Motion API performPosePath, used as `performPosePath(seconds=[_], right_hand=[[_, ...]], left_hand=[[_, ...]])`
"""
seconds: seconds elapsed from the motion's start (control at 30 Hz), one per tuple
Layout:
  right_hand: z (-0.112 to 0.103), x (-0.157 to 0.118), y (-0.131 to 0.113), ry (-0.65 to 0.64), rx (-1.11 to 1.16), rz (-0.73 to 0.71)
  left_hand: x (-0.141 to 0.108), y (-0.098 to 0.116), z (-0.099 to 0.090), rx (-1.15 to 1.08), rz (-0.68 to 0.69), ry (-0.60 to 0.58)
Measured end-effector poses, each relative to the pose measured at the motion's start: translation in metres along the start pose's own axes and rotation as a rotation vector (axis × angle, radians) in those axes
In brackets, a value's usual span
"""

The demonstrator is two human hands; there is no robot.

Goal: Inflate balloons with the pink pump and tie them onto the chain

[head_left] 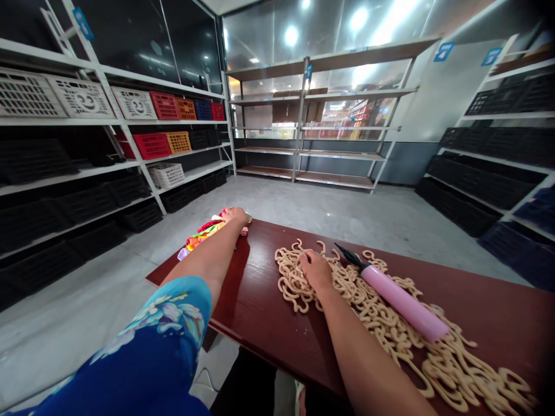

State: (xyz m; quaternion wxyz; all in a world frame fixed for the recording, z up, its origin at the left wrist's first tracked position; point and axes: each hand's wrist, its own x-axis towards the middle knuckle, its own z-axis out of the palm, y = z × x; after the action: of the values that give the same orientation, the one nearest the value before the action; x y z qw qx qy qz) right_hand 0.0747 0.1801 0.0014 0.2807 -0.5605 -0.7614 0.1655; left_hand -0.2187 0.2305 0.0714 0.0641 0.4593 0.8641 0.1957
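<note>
A pile of beige curly tubes [377, 306], which look like uninflated balloons, spreads over the right side of the dark red-brown table [260, 277]. My right hand [315, 268] is closed at the left end of this pile, its fingers curled among the tubes. At the table's far left corner lies a heap of small limp balloons [203, 232] in red, yellow, green, orange and lilac. Over that heap's far end reaches my left hand [234, 215], fingers bent down into it; the fingertips are mostly hidden. On the beige pile rests a pink balloon pump [405, 303] with a black nozzle.
White metal shelves [130, 121] on the left hold white, red, orange and black crates. Racks with brown boards [303, 150] stand against the glass at the back. More dark crates [477, 173] fill shelving on the right. Grey floor [260, 193] surrounds the table.
</note>
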Motion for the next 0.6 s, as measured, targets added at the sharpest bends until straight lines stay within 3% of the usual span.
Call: performPosePath(seconds=[0.1, 0.27, 0.47, 0.6], right_hand=[[0.001, 0.001, 0.001, -0.003, 0.011, 0.010], [0.001, 0.002, 0.002, -0.015, 0.005, 0.018], [-0.001, 0.001, 0.000, -0.015, 0.003, -0.002], [-0.001, 0.001, 0.000, -0.020, 0.007, 0.004]], left_hand=[[0.008, 0.001, -0.007, 0.044, -0.089, 0.011], [0.012, -0.004, -0.023, -0.069, -0.023, 0.007], [-0.001, -0.011, -0.038, -0.228, -0.013, 0.008], [-0.014, -0.005, -0.042, -0.342, -0.031, -0.035]])
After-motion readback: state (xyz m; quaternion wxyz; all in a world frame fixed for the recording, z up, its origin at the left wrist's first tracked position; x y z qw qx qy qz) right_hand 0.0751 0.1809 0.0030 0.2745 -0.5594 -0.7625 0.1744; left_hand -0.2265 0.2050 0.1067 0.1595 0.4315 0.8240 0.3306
